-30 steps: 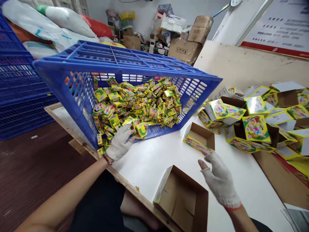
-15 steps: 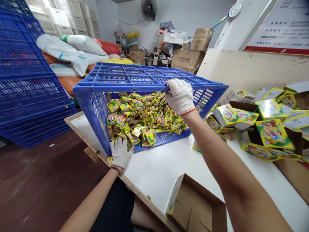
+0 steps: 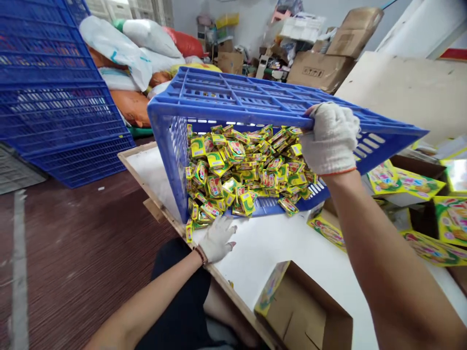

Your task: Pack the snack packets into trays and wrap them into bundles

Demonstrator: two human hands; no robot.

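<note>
While the right hand [image 3: 330, 138] clamps around the upper edge of a blue plastic crate [image 3: 233, 99], fingers curled over the moulded lattice, the crate stands tipped on its side on a white worktop [image 3: 262, 253], its open mouth facing the person. The left hand [image 3: 218, 239], in the same knitted cotton glove, lies open and palm-down on the worktop, fingers apart, just beside the crate's lower corner and near the worktop's wooden edge.

Hundreds of small yellow-and-green packets [image 3: 248, 175] lie heaped against the crate's low side, their glossy wrappers slippery-looking and loosely piled. A few sit right at the mouth, and one stands at the corner by the left hand.

The main risk seems to be that corner: it sits close to the worktop's edge, so a slip of the one-handed grip could let the crate skid or drop toward the dark wood-look floor [image 3: 83, 262]. A steeper tilt could also send the loose packets sliding out across the smooth worktop, and small ones could go over the edge.

An open cardboard box [image 3: 301, 311] stands at the near edge, with yellow printed cartons [image 3: 452, 221] piled at the right. Beyond the worktop are a stack of blue crates [image 3: 54, 92] and bulging sacks [image 3: 116, 48].
</note>
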